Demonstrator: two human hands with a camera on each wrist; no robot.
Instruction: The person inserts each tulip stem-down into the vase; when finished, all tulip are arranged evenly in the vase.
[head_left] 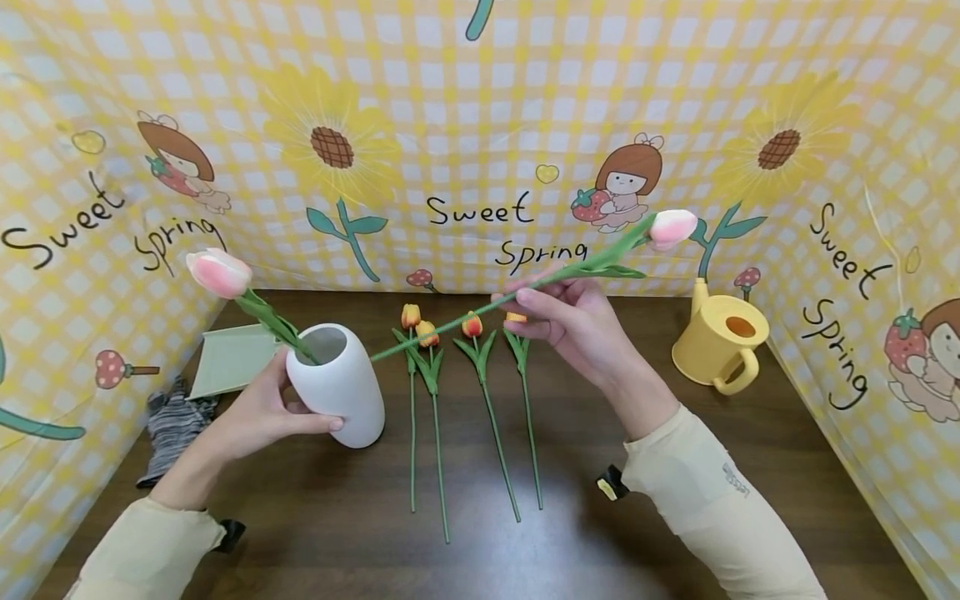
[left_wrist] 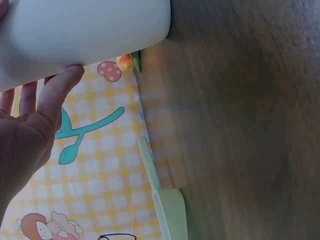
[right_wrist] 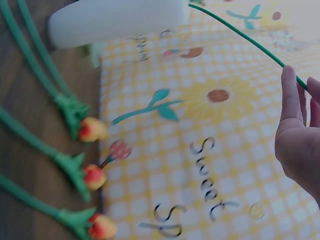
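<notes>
My left hand (head_left: 258,412) grips a white vase (head_left: 348,408) around its side, thumb across the front. One pink-and-white tulip (head_left: 220,273) leans out of the vase mouth to the left. Between thumb and fingers, my right hand (head_left: 588,329) pinches the green stem of a second pink-and-white tulip (head_left: 672,229). Its bloom points up to the right, and the stem's lower end is just right of the vase in the head view. The right wrist view shows that stem (right_wrist: 245,36) bowing toward the vase (right_wrist: 120,22).
Several orange tulips (head_left: 471,325) lie on the brown table (head_left: 600,550) between the hands. A yellow watering can (head_left: 712,342) stands at the right. Behind the left hand are a pale green dustpan-like piece (head_left: 232,358) and a grey striped glove (head_left: 176,429). Checked cloth (head_left: 465,108) encloses the table.
</notes>
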